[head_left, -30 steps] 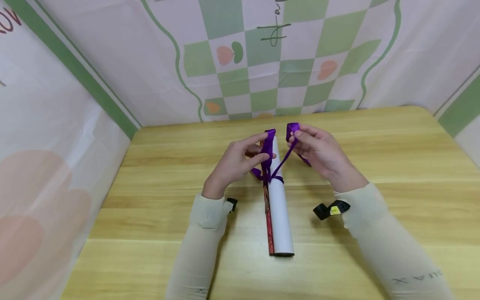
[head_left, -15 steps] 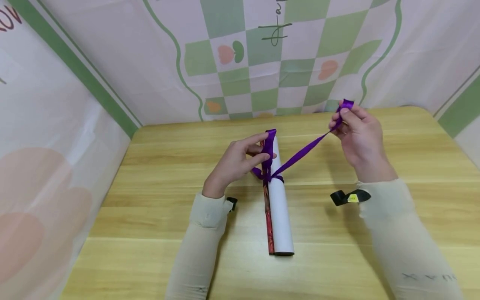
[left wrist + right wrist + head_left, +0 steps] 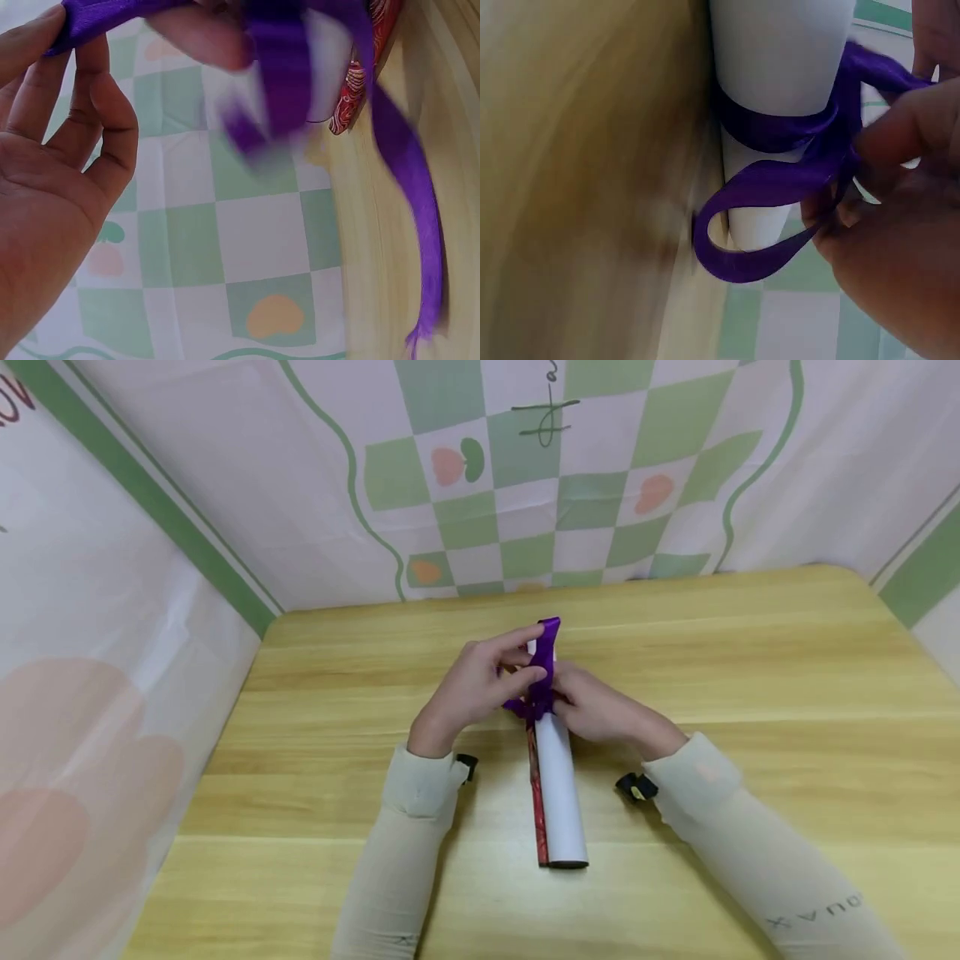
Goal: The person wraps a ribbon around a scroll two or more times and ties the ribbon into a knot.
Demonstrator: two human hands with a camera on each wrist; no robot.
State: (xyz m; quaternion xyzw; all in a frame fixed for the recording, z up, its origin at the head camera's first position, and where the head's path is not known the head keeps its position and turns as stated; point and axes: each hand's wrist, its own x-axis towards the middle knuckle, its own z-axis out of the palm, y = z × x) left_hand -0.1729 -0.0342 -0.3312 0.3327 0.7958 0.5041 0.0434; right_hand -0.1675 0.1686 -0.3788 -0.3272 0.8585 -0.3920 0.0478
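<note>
Head view: white roll (image 3: 562,793) lies lengthwise, near to far, mid-desk (image 3: 300,735); red patterned strip (image 3: 537,822) along its left side, whether joined cannot be told. Purple ribbon (image 3: 550,647) gathered over the roll's far half. Left hand's grip (image 3: 478,683) pinches a raised length of it, index finger above thumb. Right hand's grip (image 3: 600,703), right of the roll, is narrow; right wrist view has it holding ribbon close to the crossing, a loop (image 3: 739,268) hanging out beside it. Left wrist view: loose tail (image 3: 409,172) hangs down, free.

Progress, as judged: band around the roll in place; bow partly formed. Loops look slack, not yet drawn tight. Knot itself hidden behind fingers.
</note>
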